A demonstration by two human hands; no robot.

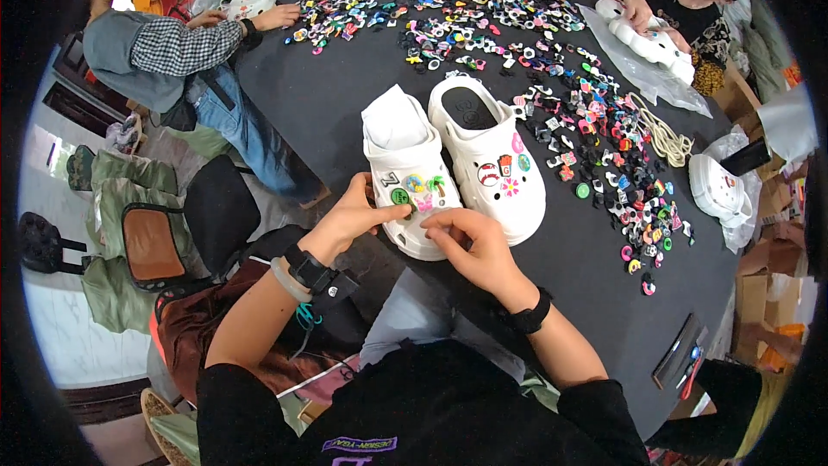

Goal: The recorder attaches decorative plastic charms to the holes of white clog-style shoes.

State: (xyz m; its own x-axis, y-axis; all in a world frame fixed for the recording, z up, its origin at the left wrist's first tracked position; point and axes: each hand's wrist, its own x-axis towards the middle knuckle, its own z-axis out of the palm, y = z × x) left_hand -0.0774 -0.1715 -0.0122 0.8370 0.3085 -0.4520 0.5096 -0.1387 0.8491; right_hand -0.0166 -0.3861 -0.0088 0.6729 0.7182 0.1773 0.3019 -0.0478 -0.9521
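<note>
Left hand [355, 211]: steadies left clog [405, 174], frame centre, fingers gripping its edge.
Right hand [470, 242]: pinches a charm against the toe.
Done: both clogs carry several charms; right clog [487, 155] likewise.
Left: loose charms [604, 138] on table [328, 95].

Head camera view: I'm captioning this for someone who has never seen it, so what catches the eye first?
Two chunky white foam clogs at the middle of the round black table, both hands pinching at the left clog's toe with its small bright charms. Behind and to the right lies a wide scatter of small multicoloured charms.
</note>
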